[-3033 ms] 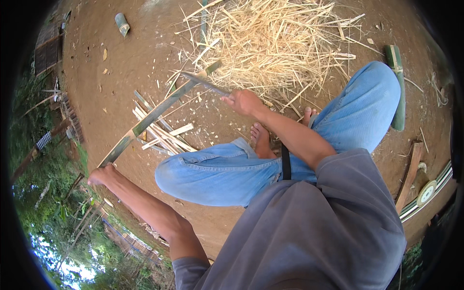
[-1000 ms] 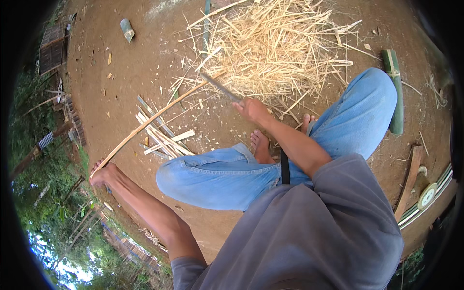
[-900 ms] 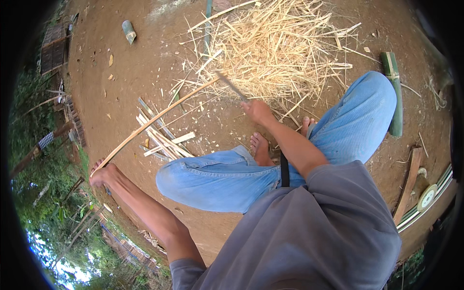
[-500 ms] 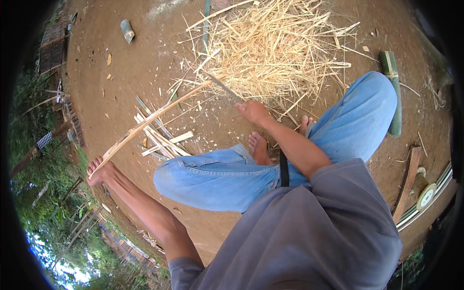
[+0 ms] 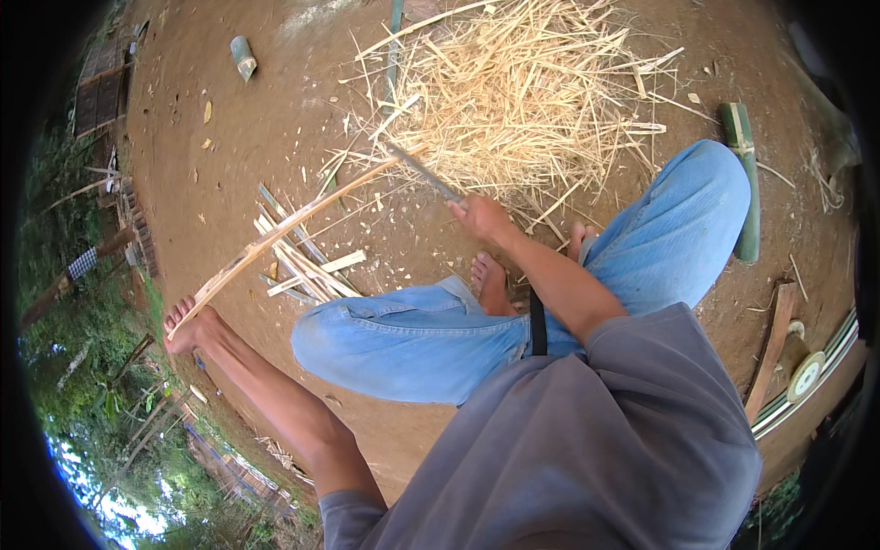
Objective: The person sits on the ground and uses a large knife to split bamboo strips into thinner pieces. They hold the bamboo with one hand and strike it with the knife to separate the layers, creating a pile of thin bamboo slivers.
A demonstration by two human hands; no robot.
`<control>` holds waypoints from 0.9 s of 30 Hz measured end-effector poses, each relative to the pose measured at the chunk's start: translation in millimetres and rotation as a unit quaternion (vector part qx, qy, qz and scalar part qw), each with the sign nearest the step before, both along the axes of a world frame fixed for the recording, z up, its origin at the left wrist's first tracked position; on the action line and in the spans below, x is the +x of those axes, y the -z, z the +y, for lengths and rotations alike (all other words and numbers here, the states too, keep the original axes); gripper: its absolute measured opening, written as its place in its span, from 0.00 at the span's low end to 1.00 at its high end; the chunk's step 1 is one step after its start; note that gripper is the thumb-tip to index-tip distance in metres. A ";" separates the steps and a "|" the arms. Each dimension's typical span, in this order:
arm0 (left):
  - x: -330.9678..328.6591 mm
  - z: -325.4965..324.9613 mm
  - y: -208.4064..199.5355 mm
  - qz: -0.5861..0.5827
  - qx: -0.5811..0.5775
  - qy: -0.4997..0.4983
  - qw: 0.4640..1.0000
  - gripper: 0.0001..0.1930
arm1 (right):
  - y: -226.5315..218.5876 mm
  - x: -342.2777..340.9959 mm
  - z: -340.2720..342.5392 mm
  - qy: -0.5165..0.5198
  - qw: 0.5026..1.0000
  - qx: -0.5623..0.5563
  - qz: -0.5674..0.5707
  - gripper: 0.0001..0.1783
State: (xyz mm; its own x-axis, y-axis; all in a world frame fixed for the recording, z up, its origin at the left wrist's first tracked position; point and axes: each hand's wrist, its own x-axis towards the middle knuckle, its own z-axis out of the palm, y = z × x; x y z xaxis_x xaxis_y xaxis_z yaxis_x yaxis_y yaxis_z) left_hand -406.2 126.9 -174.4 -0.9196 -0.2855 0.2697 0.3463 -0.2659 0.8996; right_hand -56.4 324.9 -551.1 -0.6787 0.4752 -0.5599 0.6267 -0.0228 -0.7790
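The person's left hand point(image 5: 191, 326) had its fingers curled over the near end of a long, narrow slat of split bamboo point(image 5: 275, 234), pale on its upward side. The right hand point(image 5: 483, 220) was closed round the grip of a long, dark grey metal blade point(image 5: 423, 172), only the blade showing beyond the fist. The slat slanted up and rightward over the brown earth ground point(image 5: 229, 174), its far end near a loose heap of straw-coloured shavings point(image 5: 532, 92). The blade crossed just by that far end; whether the edge touched the wood could not be told.

Three seconds earlier the slat had shown its green skin, and the blade had lain across it farther from the tip; now the pale side faced up. Compared with half a second before, slat and left hand had hardly shifted, while the right hand had moved slightly down and right.

A bundle of thin, pale split strips point(image 5: 307, 261) lay below the slat, beside the bent knee in light blue jeans point(image 5: 385, 339), and a thick green bamboo length point(image 5: 750, 206) lay by the other knee, as before.
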 end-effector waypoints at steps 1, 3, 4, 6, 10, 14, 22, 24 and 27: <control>5.6 9.2 1.1 0.000 0.007 -0.005 1.000 0.12 | 1.9 2.5 3.5 0.039 0.999 -0.016 -0.018 0.33; -0.2 4.6 8.1 -0.009 -0.010 -0.051 0.999 0.11 | 6.4 2.9 12.3 0.026 1.000 -0.001 -0.008 0.33; -2.9 -6.4 9.8 -0.012 -0.021 -0.081 0.996 0.11 | 1.4 1.9 14.7 0.013 1.000 0.005 0.000 0.33; -26.4 -32.6 3.9 -0.040 -0.071 -0.223 0.972 0.13 | -20.9 -17.8 -1.2 -0.042 0.998 0.034 0.043 0.31; -22.4 -20.2 12.2 -0.077 -0.103 -0.284 0.950 0.21 | -9.9 -18.0 -3.4 -0.020 0.999 0.028 0.005 0.29; -10.3 -4.0 18.0 -0.099 -0.108 -0.298 0.943 0.30 | 7.1 -12.1 22.4 0.015 1.000 0.026 -0.009 0.29; -30.3 -10.2 31.9 -0.098 -0.089 -0.354 0.926 0.28 | 28.2 -10.0 19.8 -0.009 1.000 0.008 -0.016 0.29; -34.1 -13.5 35.7 -0.099 -0.085 -0.356 0.925 0.28 | 9.3 -19.7 11.6 -0.013 0.999 0.040 -0.009 0.27; -41.2 -21.6 38.0 -0.097 -0.079 -0.361 0.924 0.28 | 8.3 -26.2 10.4 -0.038 0.998 0.039 -0.014 0.26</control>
State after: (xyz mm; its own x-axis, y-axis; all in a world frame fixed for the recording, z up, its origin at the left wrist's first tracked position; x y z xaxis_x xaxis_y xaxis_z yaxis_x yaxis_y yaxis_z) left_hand -447.5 105.3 -212.4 -0.5405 -0.8146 0.2103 0.2111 0.1106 0.9712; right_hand -82.6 335.4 -559.4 -0.6993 0.4660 -0.5421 0.6458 0.0866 -0.7586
